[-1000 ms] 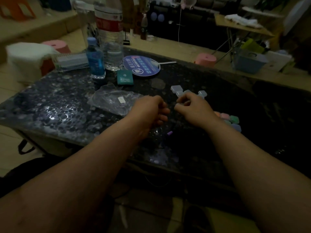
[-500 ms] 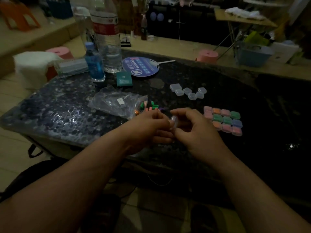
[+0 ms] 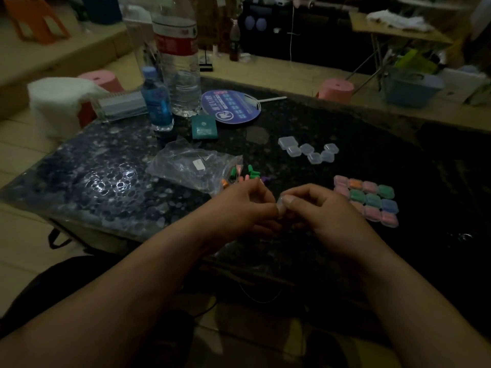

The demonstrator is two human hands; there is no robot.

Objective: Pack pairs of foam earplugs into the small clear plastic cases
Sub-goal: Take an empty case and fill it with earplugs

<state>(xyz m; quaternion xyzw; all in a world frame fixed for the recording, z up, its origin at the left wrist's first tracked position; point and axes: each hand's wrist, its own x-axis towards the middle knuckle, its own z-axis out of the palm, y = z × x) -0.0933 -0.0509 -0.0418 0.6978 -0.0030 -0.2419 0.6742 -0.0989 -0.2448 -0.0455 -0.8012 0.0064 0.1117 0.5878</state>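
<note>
While both hands are busy with a single clear case [image 3: 282, 206], the job looks to be somewhere past its midpoint. That case sits just in front of the plastic bag [image 3: 191, 166], on its right-hand side, and is held up off the surface [image 3: 353, 120]. The left hand [image 3: 243, 208] and right hand [image 3: 328, 216] meet over it, and the fingers [image 3: 290, 200] of each are curled in and pinch it from opposite sides. It is too dim and too covered to tell whether its lid is up or whether plugs are already inside.

Well to the right of the bag lies a tidy grid of filled cases [image 3: 368, 199], about a dozen, showing pink, orange, green and blue through the plastic; these count as finished. Beyond the bag's right end sits a loose cluster of empty cases [image 3: 308, 151], roughly half a dozen, all clear and waiting. At the bag's mouth a small scatter of loose earplugs [image 3: 248, 175] in green, pink, orange and purple rests on the surface, and more may be hidden in the bag.

By that reckoning, about two thirds are packed, with the held case and the clear cluster left to fill.
</note>
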